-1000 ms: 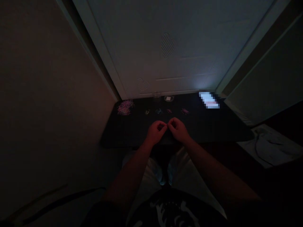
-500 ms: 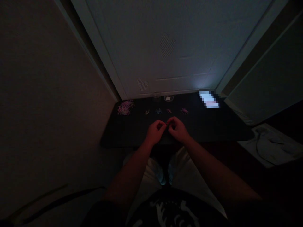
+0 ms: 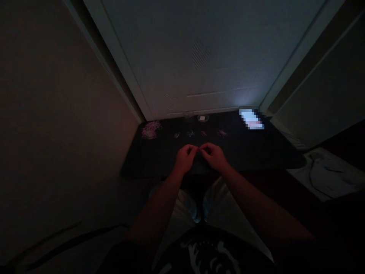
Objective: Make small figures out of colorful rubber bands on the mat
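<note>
Over the near part of the dark table [image 3: 154, 160], my left hand [image 3: 184, 156] and my right hand [image 3: 213, 155] meet fingertip to fingertip. Both are closed in a pinch; whatever sits between the fingers is too small and dark to make out. Just beyond them lies a row of little heaps of thin pieces: a pale heap [image 3: 177, 135], a bluish heap [image 3: 190, 133], a small reddish heap [image 3: 203, 133] and a pink heap [image 3: 222, 133]. A larger pile of pink and whitish thin strands [image 3: 151, 130] rests at the table's far left.
A clear round container [image 3: 188, 116] and a clear dish with a white square [image 3: 202, 118] stand along the back edge, against a pale door panel [image 3: 225, 45]. At the back right glows a blurred-out phone-like screen [image 3: 251, 119]. A pale mat with a cord [image 3: 327, 175] lies lower right.
My fingertips have shifted slightly to the left and stay together, with the right hand's fingers a little straighter. The heaps on the table look the same.
</note>
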`<state>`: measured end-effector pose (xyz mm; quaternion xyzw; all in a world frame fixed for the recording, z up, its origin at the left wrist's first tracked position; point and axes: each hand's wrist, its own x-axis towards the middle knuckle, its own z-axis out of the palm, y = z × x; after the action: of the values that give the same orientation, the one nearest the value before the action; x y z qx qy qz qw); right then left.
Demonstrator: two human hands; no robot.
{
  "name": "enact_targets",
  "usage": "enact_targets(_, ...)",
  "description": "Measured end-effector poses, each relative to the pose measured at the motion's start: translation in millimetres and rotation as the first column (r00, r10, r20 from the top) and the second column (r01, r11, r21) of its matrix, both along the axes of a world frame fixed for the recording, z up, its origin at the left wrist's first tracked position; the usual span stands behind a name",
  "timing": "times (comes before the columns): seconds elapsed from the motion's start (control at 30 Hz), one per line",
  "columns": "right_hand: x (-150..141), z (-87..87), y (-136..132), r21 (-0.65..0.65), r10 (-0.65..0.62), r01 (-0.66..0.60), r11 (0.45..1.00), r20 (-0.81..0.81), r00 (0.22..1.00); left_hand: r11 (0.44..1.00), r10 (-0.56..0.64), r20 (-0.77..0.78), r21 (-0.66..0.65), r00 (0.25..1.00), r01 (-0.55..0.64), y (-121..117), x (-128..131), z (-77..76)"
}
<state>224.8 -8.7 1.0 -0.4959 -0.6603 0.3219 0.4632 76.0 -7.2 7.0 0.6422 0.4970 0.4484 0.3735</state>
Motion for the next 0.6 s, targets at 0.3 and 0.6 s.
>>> enact_targets(0.3,-0.1,1.0,-0.9,0.01,-0.013,0.013,1.0,0.04,0.999,1.0,0.002,0.029,0.003,1.0,-0.002,0.4,0.8,-0.8)
enact_targets(0.6,-0.1,-1.1,0.4,0.021,-0.001,0.001,1.0,0.037,0.999,0.997,-0.075,0.016,0.036,0.997,0.075,-3.7,0.0,4.3)
